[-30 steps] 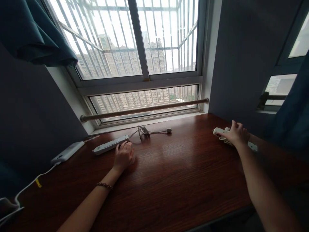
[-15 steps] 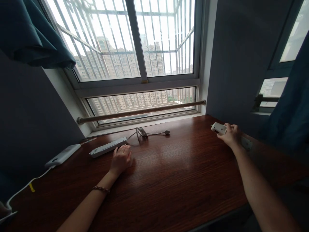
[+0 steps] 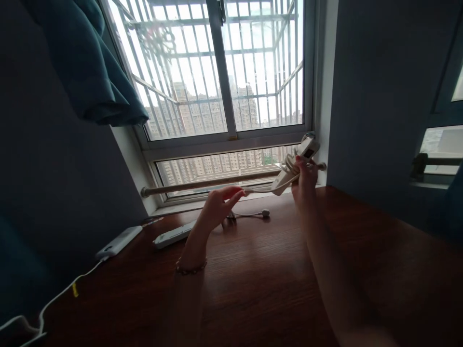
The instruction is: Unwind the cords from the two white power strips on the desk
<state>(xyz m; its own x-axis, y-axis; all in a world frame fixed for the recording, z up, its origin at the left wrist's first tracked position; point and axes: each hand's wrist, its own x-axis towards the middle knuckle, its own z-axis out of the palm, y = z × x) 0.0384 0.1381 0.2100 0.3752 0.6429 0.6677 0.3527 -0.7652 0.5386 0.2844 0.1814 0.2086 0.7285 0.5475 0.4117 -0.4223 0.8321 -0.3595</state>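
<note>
Power strip [image 3: 311,145] held above table [image 3: 260,270] by R grip [image 3: 306,179], fingers wrapped round it, prob. to steady it while cord [image 3: 264,191] is pinched thumb-to-finger by L grip [image 3: 220,206] (cord end can't be made out). 2nd strip [image 3: 175,234] parked on table, part-hidden.

The left arm [image 3: 190,299] and right arm [image 3: 325,270] reach forward, converging toward the hands. The left hand [image 3: 221,205] bends inward, 2 digits, thumb and forefinger, pinched; the right hand [image 3: 305,180], slightly higher, curls in a grip.
</note>
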